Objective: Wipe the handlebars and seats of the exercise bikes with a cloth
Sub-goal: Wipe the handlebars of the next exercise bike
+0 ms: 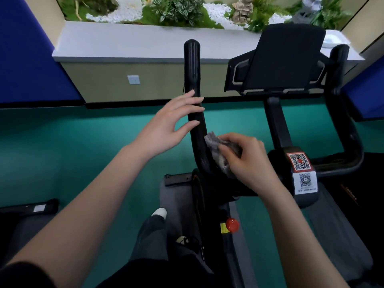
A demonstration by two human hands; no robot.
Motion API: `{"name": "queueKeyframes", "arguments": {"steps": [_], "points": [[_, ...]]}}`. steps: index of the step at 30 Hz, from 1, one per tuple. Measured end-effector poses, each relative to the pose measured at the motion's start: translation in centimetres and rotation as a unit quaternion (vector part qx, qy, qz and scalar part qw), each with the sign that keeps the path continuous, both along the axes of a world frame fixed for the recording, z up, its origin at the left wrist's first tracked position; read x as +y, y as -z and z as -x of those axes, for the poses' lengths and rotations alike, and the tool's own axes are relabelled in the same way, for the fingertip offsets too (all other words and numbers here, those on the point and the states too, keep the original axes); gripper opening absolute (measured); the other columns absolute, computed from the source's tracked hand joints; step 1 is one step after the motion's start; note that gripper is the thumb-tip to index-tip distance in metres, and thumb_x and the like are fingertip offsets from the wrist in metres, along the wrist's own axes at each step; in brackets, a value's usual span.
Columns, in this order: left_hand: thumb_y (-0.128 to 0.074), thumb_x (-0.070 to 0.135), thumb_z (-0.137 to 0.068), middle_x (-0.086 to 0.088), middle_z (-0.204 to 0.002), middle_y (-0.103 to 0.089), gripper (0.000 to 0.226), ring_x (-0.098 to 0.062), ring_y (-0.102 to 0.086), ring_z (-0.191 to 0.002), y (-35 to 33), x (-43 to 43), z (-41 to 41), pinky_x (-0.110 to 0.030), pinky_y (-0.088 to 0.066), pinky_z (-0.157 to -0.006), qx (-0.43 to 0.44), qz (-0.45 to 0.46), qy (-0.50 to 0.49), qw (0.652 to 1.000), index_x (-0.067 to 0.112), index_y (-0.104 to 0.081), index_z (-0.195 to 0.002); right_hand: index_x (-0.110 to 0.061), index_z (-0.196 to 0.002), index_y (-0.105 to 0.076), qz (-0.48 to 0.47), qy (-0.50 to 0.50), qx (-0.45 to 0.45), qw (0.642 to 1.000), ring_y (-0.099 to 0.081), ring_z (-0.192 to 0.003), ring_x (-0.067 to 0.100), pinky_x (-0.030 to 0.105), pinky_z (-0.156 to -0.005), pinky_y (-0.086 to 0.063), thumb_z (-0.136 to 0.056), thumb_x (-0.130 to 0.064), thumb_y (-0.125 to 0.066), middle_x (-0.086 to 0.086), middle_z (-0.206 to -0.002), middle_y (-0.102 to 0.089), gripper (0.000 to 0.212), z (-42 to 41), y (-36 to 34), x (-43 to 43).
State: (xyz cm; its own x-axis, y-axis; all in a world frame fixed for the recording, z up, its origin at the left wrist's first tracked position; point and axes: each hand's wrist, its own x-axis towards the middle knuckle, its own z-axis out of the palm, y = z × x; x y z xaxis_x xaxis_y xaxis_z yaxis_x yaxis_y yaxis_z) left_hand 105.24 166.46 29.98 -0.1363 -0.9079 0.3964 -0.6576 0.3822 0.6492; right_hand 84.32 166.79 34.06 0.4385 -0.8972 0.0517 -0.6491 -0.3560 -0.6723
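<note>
A black exercise bike stands in front of me. Its left handlebar (192, 65) rises from the lower middle towards the planter ledge. My right hand (249, 159) grips a crumpled grey cloth (216, 150) and presses it against the lower bend of that bar. Higher up, my left hand (170, 121) reaches across with straight fingers, their tips on or just over the bar. The right handlebar (340, 96) curves up at the far right. The seat is not in view.
The bike's black console (284, 59) stands between the bars, above a stem with QR stickers (302, 173). A red knob (232, 224) sits on the frame below. A white ledge (124, 44) with plants runs across the back. Green floor, my leg and shoe (160, 213) are underneath.
</note>
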Motion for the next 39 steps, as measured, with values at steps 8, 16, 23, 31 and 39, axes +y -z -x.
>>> {"name": "queueKeyframes", "arguments": {"steps": [8, 16, 23, 31, 39], "points": [[-0.056, 0.017, -0.094, 0.0, -0.136, -0.053, 0.027, -0.017, -0.035, -0.138, -0.2, -0.4, -0.6, -0.034, -0.026, -0.115, -0.004, 0.004, 0.025, 1.0, 0.009, -0.063, -0.119, -0.004, -0.098, -0.07, 0.136, -0.026, -0.024, 0.99, -0.058, -0.093, 0.014, 0.018, -0.083, -0.043, -0.084, 0.005, -0.061, -0.003, -0.093, -0.065, 0.019, -2.2, -2.3, 0.6], [-0.051, 0.011, -0.096, -0.002, -0.135, -0.053, 0.028, -0.021, -0.035, -0.137, -0.1, -1.3, -2.0, -0.023, -0.02, -0.115, -0.024, 0.005, 0.072, 0.997, 0.01, -0.063, -0.121, -0.003, -0.097, -0.071, 0.085, -0.136, 0.065, 0.985, -0.06, -0.097, 0.027, 0.031, -0.084, -0.045, -0.084, 0.008, -0.058, 0.005, -0.097, -0.07, 0.021, -3.1, -2.4, 2.9], [-0.052, 0.009, -0.096, -0.002, -0.135, -0.053, 0.028, -0.021, -0.034, -0.137, 0.3, -1.2, -1.8, -0.025, -0.021, -0.115, 0.003, 0.014, 0.076, 0.997, 0.008, -0.062, -0.121, -0.008, -0.099, -0.071, 0.09, -0.045, 0.013, 0.995, -0.062, -0.093, 0.016, 0.019, -0.081, -0.046, -0.086, 0.003, -0.058, -0.014, -0.093, -0.064, 0.021, -1.2, -3.4, 5.3], [-0.051, 0.009, -0.096, -0.003, -0.135, -0.053, 0.028, -0.022, -0.034, -0.137, 0.5, -1.3, -2.1, -0.024, -0.02, -0.115, -0.004, 0.023, 0.083, 0.996, 0.008, -0.062, -0.121, -0.003, -0.096, -0.07, 0.107, -0.069, 0.052, 0.99, -0.058, -0.097, 0.018, 0.023, -0.086, -0.046, -0.085, 0.006, -0.057, -0.002, -0.098, -0.068, 0.02, -2.6, -1.9, 6.8], [-0.049, 0.006, -0.096, -0.005, -0.135, -0.052, 0.027, -0.022, -0.032, -0.138, 0.5, -1.2, -1.8, -0.019, -0.017, -0.114, 0.004, 0.015, 0.08, 0.997, 0.006, -0.061, -0.121, -0.02, -0.097, -0.067, 0.064, 0.22, -0.058, 0.972, -0.056, -0.076, -0.017, 0.003, -0.072, -0.04, -0.087, -0.007, -0.058, -0.021, -0.081, -0.061, 0.018, -1.8, -1.4, 0.8]]}}
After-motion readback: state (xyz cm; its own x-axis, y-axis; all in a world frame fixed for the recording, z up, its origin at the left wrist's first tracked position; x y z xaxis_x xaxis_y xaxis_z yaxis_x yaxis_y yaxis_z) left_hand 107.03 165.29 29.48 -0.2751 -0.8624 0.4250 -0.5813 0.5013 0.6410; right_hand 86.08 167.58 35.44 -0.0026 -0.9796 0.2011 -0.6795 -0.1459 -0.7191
